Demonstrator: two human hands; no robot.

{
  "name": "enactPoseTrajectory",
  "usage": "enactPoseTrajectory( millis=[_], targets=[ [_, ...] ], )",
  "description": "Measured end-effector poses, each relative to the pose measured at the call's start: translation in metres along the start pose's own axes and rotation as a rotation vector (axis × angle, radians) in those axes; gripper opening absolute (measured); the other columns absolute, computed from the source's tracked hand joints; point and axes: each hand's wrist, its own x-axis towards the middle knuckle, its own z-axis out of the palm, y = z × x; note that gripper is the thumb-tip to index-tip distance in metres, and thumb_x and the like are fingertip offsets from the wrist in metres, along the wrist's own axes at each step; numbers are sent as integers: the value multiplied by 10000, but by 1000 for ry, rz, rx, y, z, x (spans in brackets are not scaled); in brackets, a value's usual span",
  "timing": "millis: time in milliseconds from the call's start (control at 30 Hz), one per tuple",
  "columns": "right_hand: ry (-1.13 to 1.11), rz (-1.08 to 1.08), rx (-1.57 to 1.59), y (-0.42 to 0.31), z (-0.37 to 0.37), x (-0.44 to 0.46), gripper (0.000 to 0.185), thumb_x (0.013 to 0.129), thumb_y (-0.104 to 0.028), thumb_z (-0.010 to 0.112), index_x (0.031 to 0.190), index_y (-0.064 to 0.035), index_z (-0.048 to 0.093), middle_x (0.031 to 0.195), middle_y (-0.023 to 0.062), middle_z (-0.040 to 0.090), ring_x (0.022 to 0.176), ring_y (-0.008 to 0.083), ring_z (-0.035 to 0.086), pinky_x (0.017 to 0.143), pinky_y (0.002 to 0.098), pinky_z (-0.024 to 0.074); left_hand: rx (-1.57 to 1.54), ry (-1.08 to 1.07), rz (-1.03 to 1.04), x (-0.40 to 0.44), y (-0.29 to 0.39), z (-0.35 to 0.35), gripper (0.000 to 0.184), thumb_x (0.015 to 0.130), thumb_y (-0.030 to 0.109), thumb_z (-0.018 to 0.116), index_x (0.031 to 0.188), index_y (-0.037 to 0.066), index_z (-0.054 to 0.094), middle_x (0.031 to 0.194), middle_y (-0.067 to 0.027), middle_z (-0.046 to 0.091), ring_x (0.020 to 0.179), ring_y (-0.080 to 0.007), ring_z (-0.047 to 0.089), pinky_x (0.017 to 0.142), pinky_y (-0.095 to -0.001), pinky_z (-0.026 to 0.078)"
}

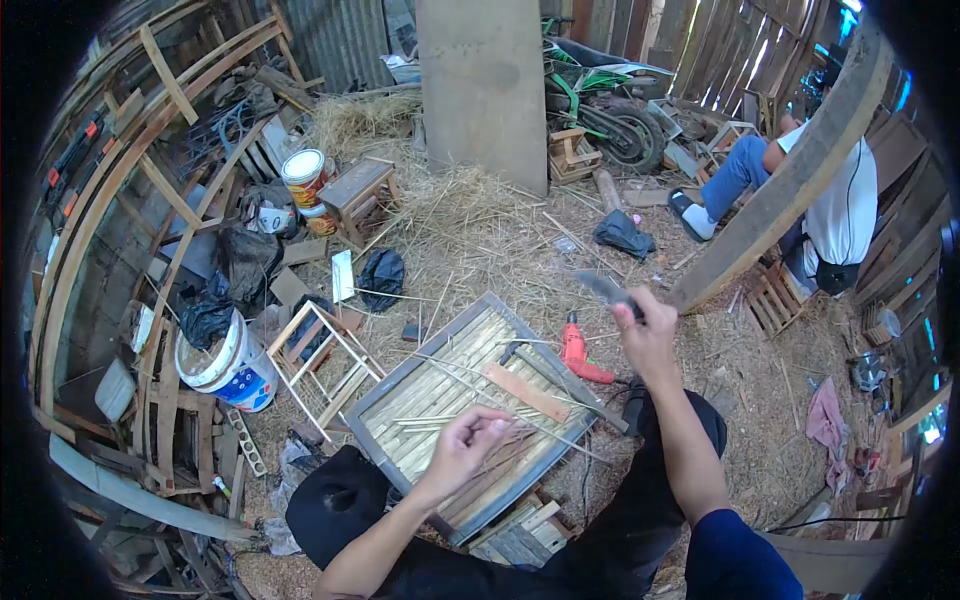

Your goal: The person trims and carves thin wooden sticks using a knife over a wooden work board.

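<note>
While the right hand [652, 330] holds the knife [603, 287] up past the right side of the table [410, 400], the left hand [468, 440] is over the near part of the slatted top. Right grip: closed round the knife handle, blade out toward the upper left, clear of the top. Left grip: fingers curled, narrow gap to the thumb; can't tell if a strip is pinched in it.

Thin strips [430, 420] lie loose across the slats, some right by the left hand, a few past the frame edge. Flat brown wood piece [527, 391] lies at an angle on the top, right of centre. Long dark tool [572, 384] sits beside it, running down to the table's right corner; type unclear.

Red drill [582, 356] is just off the table's right side, below the knife. Light wooden frame [322, 362] stands to the left, white bucket [228, 362] further left. Small wooden stool [357, 190] is up by the stacked paint cans [305, 180]. Straw covers much of the floor [480, 240].

Another person [835, 190] in a white top is seated at upper right, behind a slanted post [790, 190], well apart from both hands. Green motorbike [600, 100] is at the back.
</note>
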Motion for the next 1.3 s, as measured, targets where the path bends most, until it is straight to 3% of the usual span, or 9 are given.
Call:
enactPoseTrajectory(
  millis=[33, 267, 467, 633, 733, 1033, 1133, 1233, 1300],
  targets=[
    [-39, -7, 15, -3, 2, -5, 326, 839, -376, 731, 762, -71, 644, 551, 84, 546, 479, 253, 584, 472, 361, 441, 0, 45, -59, 1, -2, -11, 208, 1000, 158, 579, 1162, 36, 622, 780, 66, 518, 660, 2, 402, 573, -182, 318],
    [-263, -308, 128, -30, 22, -24, 348, 768, -415, 773, 768, -90, 649, 551, 50, 554, 470, 226, 585, 448, 346, 423, -113, 142, -13, 7, 3, -13, 287, 1001, 138, 567, 1268, 38, 596, 689, 72, 447, 578, -10, 359, 494, -194, 273],
    [-393, -384, 220, -53, 42, -31, 357, 778, -426, 772, 824, -90, 658, 556, 56, 564, 482, 230, 596, 467, 366, 437, -123, 150, 24, 19, 4, -2, 328, 952, 47, 614, 1277, 14, 591, 835, 19, 587, 690, -32, 492, 583, -183, 387],
    [-412, -372, 279, -60, 54, -35, 376, 802, -441, 751, 851, -77, 672, 549, 69, 569, 482, 243, 602, 465, 361, 441, -152, 111, 82, 27, 9, 5, 315, 925, -26, 597, 1239, -3, 606, 1110, -72, 626, 997, -114, 615, 840, -234, 501],
    [-400, -379, 284, -59, 54, -32, 378, 802, -444, 749, 839, -77, 670, 550, 69, 572, 484, 247, 603, 463, 360, 442, -11, 103, 184, 33, 9, 10, 331, 915, -5, 605, 1245, 30, 607, 899, 14, 625, 701, -20, 513, 571, -172, 384],
    [-350, -415, 217, -54, 39, -30, 429, 781, -498, 742, 733, -90, 622, 512, 48, 516, 452, 236, 562, 448, 361, 420, 31, -7, 93, 25, 27, 9, 321, 909, -24, 606, 1226, 22, 628, 876, 20, 618, 749, -31, 538, 613, -180, 409],
    [-349, -435, 181, -53, 35, -31, 450, 780, -514, 738, 689, -98, 592, 500, 38, 496, 440, 222, 548, 440, 354, 406, 102, -45, 148, 22, 21, 5, 299, 933, 1, 606, 1232, -11, 618, 1045, -55, 676, 967, -107, 622, 848, -254, 493],
    [-329, -455, 163, -51, 32, -31, 463, 779, -518, 738, 660, -105, 565, 494, 28, 482, 432, 209, 539, 433, 345, 394, 78, -40, 82, 17, 18, 4, 299, 932, 15, 615, 1230, -12, 620, 1071, -68, 679, 992, -113, 623, 873, -261, 485],
    [-308, -460, 149, -50, 32, -32, 468, 773, -519, 740, 651, -108, 555, 492, 23, 476, 428, 203, 535, 429, 340, 385, 62, 1, 128, 16, 16, 8, 287, 927, 30, 632, 1214, 11, 631, 889, 13, 603, 752, -40, 492, 645, -209, 369]
  ],
)
